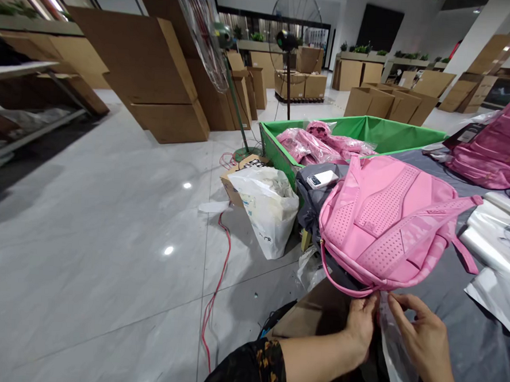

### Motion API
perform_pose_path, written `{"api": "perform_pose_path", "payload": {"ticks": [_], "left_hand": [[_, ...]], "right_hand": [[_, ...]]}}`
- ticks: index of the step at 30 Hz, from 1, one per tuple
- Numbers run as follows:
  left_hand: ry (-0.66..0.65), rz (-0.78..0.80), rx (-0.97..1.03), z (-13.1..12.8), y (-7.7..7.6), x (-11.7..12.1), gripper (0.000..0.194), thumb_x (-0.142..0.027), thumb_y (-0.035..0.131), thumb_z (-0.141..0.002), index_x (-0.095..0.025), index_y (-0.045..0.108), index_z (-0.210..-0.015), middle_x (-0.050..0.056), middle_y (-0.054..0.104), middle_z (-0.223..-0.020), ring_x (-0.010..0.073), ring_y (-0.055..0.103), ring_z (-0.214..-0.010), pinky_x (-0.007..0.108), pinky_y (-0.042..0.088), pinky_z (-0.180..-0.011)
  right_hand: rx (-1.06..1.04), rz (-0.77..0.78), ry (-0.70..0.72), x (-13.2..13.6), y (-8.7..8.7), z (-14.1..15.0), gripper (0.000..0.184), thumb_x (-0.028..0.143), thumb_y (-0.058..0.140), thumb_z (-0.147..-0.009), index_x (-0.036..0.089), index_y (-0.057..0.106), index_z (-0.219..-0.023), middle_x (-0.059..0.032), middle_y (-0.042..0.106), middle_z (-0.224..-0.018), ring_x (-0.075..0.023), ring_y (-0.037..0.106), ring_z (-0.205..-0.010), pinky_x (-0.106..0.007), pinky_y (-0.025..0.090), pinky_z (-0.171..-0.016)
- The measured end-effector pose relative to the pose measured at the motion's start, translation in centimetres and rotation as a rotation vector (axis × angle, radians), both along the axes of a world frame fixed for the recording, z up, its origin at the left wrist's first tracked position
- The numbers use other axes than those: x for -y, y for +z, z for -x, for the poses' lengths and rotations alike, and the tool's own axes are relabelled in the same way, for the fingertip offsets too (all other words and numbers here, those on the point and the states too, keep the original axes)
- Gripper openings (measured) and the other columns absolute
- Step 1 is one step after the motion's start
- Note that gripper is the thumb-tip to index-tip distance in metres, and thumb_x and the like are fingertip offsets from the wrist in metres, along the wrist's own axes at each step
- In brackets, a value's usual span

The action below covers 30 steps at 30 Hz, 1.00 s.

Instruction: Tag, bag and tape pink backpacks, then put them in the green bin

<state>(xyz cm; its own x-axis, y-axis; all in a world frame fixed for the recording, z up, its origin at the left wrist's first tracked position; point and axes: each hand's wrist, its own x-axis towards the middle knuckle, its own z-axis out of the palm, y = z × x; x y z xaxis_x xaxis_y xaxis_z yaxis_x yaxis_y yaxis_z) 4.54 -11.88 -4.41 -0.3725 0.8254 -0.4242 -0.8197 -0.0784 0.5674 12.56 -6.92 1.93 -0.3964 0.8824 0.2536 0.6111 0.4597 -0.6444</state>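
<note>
- Grey-covered table point(478, 349) bears a pink backpack point(378, 213).
- Right hand point(430, 337) pinches clear plastic point(394, 349); left hand point(360, 325), grip unclear, touches the backpack.
- Cardboard boxes point(158, 70) stand on glossy tiled floor point(123, 223).

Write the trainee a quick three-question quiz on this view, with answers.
1. True or false: shoulder straps show on the upward side of the pink backpack.
2. What colour is the bin behind the backpack?
3. What are the fingers of the right hand pinching: (a) a red cable, (b) translucent plastic, or (c) a fan?

Key: 1. True. 2. Green. 3. b.
</note>
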Motion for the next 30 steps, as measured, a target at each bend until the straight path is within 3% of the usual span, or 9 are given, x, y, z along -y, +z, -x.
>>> {"api": "perform_pose_path", "payload": {"ticks": [6, 13, 17, 21, 24, 27, 30], "left_hand": [[-0.128, -0.051, 0.142, 0.4, 1.0, 0.6, 0.063, -0.064, 0.096, -0.044, -0.015, 0.079, -0.08, 0.002, 0.068, -0.068, 0.0161, 0.055, -0.068, 0.033, 0.043, -0.077], [-0.064, -0.042, 0.246, 0.2, 2.0, 1.2, 0.062, -0.053, 0.102, -0.033, -0.015, 0.077, -0.076, 0.002, 0.072, -0.073, 0.0165, 0.059, -0.073, 0.031, 0.043, -0.077], [-0.063, -0.119, 0.252, 0.3, 1.8, 0.9, 0.055, -0.046, 0.103, -0.037, -0.016, 0.074, -0.072, 0.002, 0.071, -0.07, 0.0161, 0.059, -0.07, 0.031, 0.043, -0.078], [-0.157, -0.272, 0.247, 0.5, 1.2, 0.3, 0.054, -0.043, 0.1, -0.048, -0.018, 0.079, -0.092, 0.002, 0.072, -0.075, 0.0176, 0.061, -0.071, 0.034, 0.044, -0.083], [-0.234, -0.29, 0.159, 0.7, 0.7, 0.2, 0.061, -0.046, 0.098, -0.053, -0.016, 0.08, -0.104, 0.005, 0.074, -0.083, 0.0173, 0.06, -0.074, 0.034, 0.043, -0.084], [-0.195, -0.29, -0.003, 1.0, 0.5, 0.4, 0.058, -0.047, 0.096, -0.057, -0.015, 0.081, -0.102, 0.009, 0.077, -0.094, 0.0215, 0.064, -0.087, 0.035, 0.043, -0.091], [-0.143, -0.273, -0.107, 1.1, 0.5, 0.6, 0.055, -0.049, 0.095, -0.059, -0.015, 0.081, -0.099, 0.01, 0.077, -0.099, 0.0262, 0.066, -0.099, 0.038, 0.042, -0.1]], "right_hand": [[-0.008, 0.299, -0.06, -0.6, 1.1, -0.1, 0.052, 0.071, 0.059, -0.068, 0.021, 0.072, -0.07, -0.0038, 0.071, -0.072, -0.0174, 0.055, -0.054, -0.029, 0.045, -0.054], [-0.083, 0.373, -0.036, -1.8, 0.9, -0.2, 0.047, 0.069, 0.067, -0.062, 0.021, 0.07, -0.064, -0.0059, 0.071, -0.073, -0.0243, 0.063, -0.074, -0.03, 0.049, -0.069], [-0.139, 0.467, 0.001, -2.2, 1.1, 0.0, 0.051, 0.071, 0.069, -0.063, 0.02, 0.069, -0.06, -0.0043, 0.063, -0.064, -0.0192, 0.055, -0.064, -0.028, 0.044, -0.06], [-0.21, 0.597, 0.009, -2.1, 0.8, 0.0, 0.058, 0.076, 0.072, -0.06, 0.018, 0.071, -0.064, -0.0024, 0.056, -0.058, -0.0138, 0.044, -0.054, -0.027, 0.037, -0.051], [-0.256, 0.605, 0.002, -2.0, 0.3, 0.2, 0.062, 0.079, 0.073, -0.057, 0.018, 0.071, -0.064, -0.005, 0.061, -0.061, -0.0158, 0.049, -0.055, -0.029, 0.043, -0.053], [-0.293, 0.563, -0.038, -1.8, -0.2, 0.5, 0.062, 0.081, 0.071, -0.054, 0.019, 0.07, -0.061, -0.0082, 0.067, -0.065, -0.0213, 0.059, -0.062, -0.033, 0.05, -0.061], [-0.358, 0.469, -0.165, -0.9, -0.5, -1.1, 0.063, 0.081, 0.071, -0.052, 0.021, 0.074, -0.072, -0.0105, 0.074, -0.082, -0.0283, 0.067, -0.081, -0.037, 0.054, -0.076]]}}
